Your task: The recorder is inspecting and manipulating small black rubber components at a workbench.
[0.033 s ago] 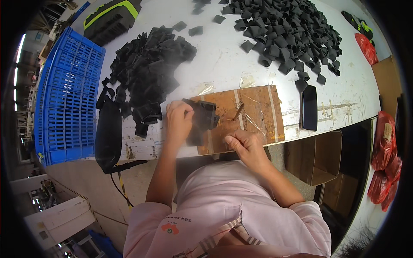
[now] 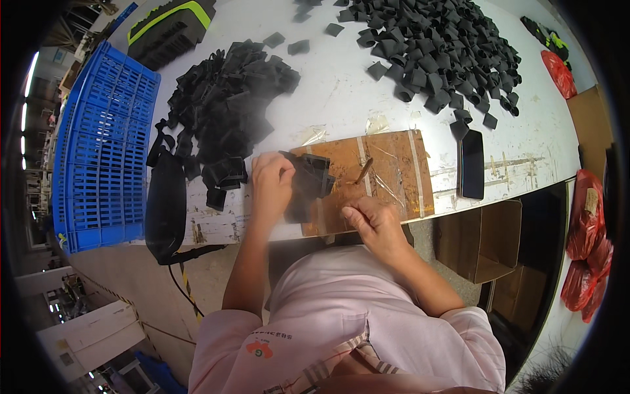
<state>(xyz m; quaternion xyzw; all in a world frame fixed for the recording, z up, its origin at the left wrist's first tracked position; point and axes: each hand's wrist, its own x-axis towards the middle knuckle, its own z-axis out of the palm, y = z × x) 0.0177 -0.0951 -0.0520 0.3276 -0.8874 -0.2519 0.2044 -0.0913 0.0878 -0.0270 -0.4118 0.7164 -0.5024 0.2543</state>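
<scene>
My left hand is at the near edge of the table, its fingers curled together beside a small cluster of black fabric pieces. Whatever those fingers pinch is hidden. To its right, my right hand is closed, thumb pressed against the index finger, over the near edge of a brown board. Nothing shows clearly in that grip. A thin, brownish upright piece stands on the board, beyond my right hand. A loose pile of flat black pieces lies past my left hand.
A big heap of black folded loops covers the far right of the white table. A dark phone lies right of the board. At left stand a blue plastic crate and a black pouch-like item. Red bags hang at right.
</scene>
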